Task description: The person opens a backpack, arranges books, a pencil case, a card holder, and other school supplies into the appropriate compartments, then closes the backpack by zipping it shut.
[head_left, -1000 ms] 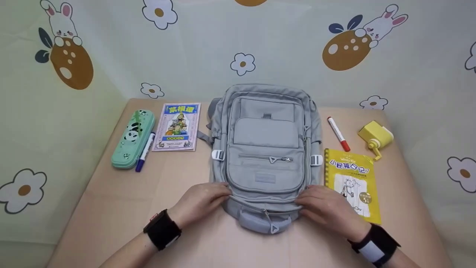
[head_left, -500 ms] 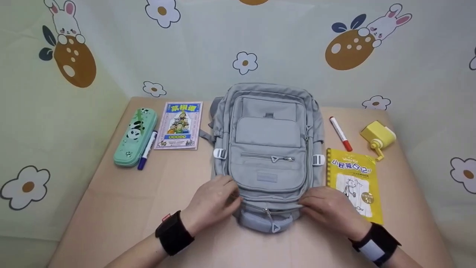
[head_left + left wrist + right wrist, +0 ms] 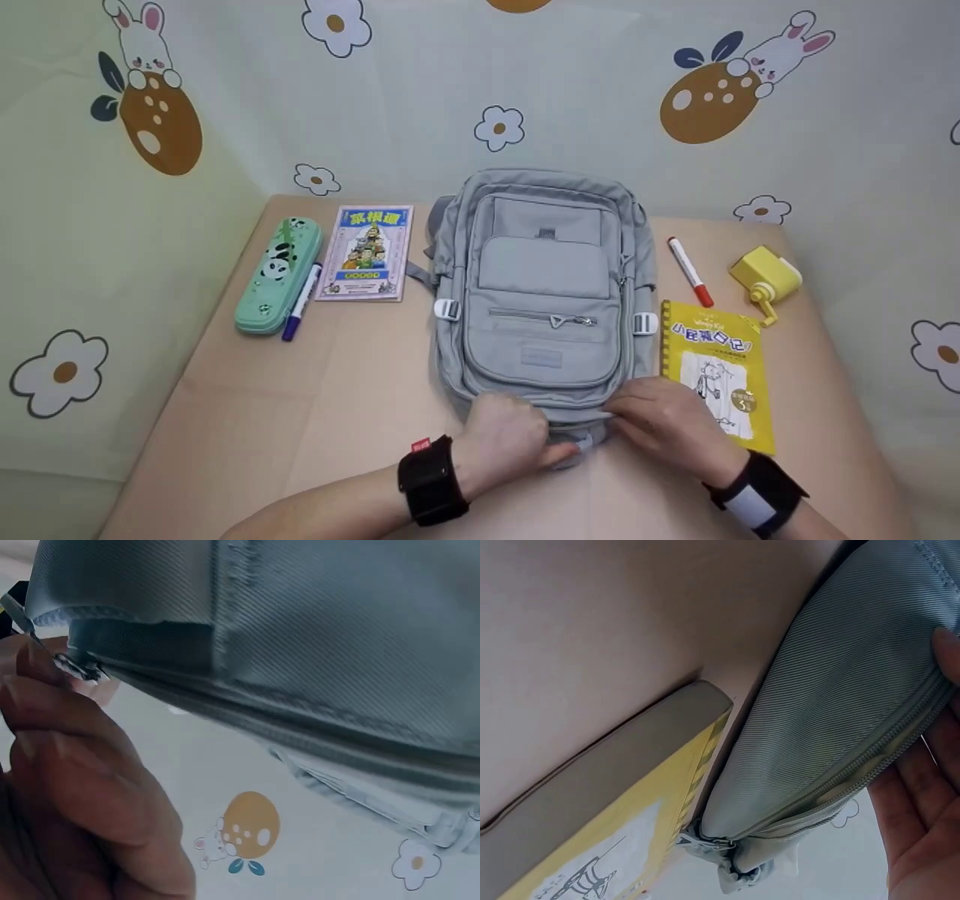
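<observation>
While the grey backpack (image 3: 544, 300) is lying flat at mid-table, the left hand (image 3: 510, 442) is pinching a zipper pull (image 3: 75, 667) at its near end; the right hand (image 3: 664, 424) is gripping the adjacent fabric beside the yellow book (image 3: 716, 367).

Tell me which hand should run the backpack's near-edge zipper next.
Left, probably. The left hand already pinches the metal zipper pull at the backpack near edge, while the right hand grips the fabric beside the yellow book, bracing it.
</observation>
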{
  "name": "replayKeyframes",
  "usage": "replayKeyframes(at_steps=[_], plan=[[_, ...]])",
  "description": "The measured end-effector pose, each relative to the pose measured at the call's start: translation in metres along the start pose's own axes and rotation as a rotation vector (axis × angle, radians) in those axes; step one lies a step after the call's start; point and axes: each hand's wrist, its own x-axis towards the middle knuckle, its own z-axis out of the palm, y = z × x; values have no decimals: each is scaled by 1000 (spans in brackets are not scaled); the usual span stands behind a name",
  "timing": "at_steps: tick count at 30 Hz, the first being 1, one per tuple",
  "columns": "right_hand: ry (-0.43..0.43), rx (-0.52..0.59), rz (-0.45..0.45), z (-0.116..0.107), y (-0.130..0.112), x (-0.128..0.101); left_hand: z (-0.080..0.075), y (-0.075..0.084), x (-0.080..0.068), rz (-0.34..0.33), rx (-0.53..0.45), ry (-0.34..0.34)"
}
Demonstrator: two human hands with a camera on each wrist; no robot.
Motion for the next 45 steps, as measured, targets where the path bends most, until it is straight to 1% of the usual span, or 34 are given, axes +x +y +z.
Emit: replayKeyframes(at_steps=[3, 5, 7, 9, 11, 13, 18, 25, 29, 32, 38, 41, 45], plan=[[10, -3, -14, 1, 0, 0, 2, 2, -1, -20, -10, 22], [11, 0, -14, 1, 1, -1, 2, 1, -3, -20, -37, 47], [17, 5, -17, 1, 1, -1, 1, -2, -5, -13, -63, 52], [18, 7, -16, 2, 1, -1, 0, -5, -8, -7, -87, 41], [18, 7, -17, 2, 1, -1, -2, -8, -12, -17, -131, 12], [18, 8, -17, 2, 1, -1, -3, -12, -15, -37, -183, -16], [19, 0, -17, 2, 1, -1, -4, -19, -19, -89, -309, -44], [22, -5, -14, 3, 2, -3, -2, -26, -21, -73, -480, -40], [18, 7, -5, 3, 2, -4, -3, -32, -27, -93, -567, -84], [18, 12, 1, 2, 2, -4, -6, -41, -33, -129, -594, -112], [13, 6, 0, 1, 2, -4, -12, -61, -47, -231, -649, -152], [6, 7, -1, 0, 2, -3, -11, -65, -51, -265, -675, -170], [-15, 8, 2, 0, 0, -2, -10, -65, -52, -272, -687, -167]])
